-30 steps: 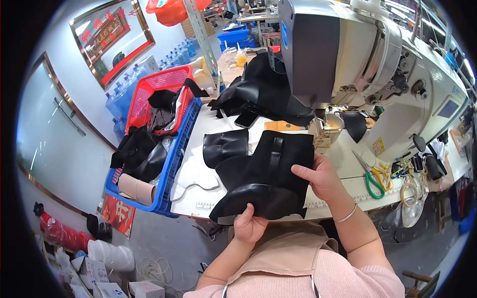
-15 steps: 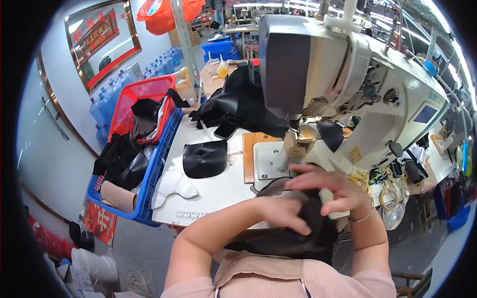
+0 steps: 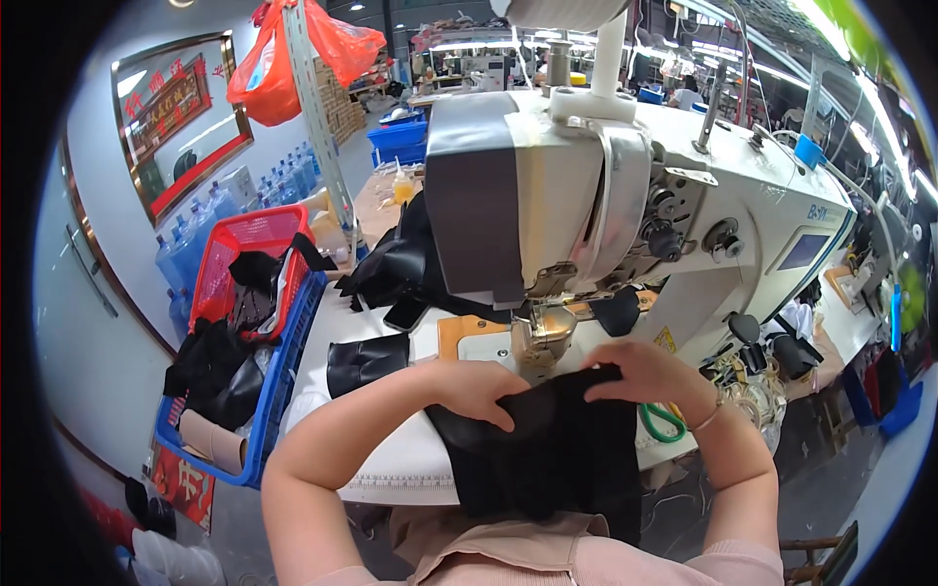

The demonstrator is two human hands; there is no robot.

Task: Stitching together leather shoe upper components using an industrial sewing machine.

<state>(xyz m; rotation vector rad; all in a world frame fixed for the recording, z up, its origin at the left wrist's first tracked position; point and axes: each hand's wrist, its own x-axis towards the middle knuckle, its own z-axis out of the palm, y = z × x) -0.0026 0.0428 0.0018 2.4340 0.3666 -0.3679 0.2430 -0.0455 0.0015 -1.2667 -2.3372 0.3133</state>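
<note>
A large dark piece of black material (image 3: 557, 449), soft like cloth or leather, hangs from the table's front edge toward my lap. My left hand (image 3: 479, 393) grips its upper left edge, the thumb on the near side and the fingers partly hidden. At its upper right corner my right hand (image 3: 653, 376) pinches the edge between thumb and fingers. Just beyond both hands is the sewing machine (image 3: 567, 195), its presser area (image 3: 543, 332) above the metal plate. A stitched black leather panel (image 3: 366, 363) lies left of my left hand, partly covered by my forearm.
Green-handled scissors (image 3: 664, 422) lie beside my right wrist. A phone (image 3: 405, 313) and a heap of black leather (image 3: 391, 259) are farther back. A blue crate (image 3: 278, 391) and red basket (image 3: 210, 269) with black pieces stand left. Tangled cords and rings (image 3: 752, 391) lie right.
The hands have moved apart, and the black material is now spread between them. My right hand has gone from loosely open to pinching its edge. The whole view has shifted.
</note>
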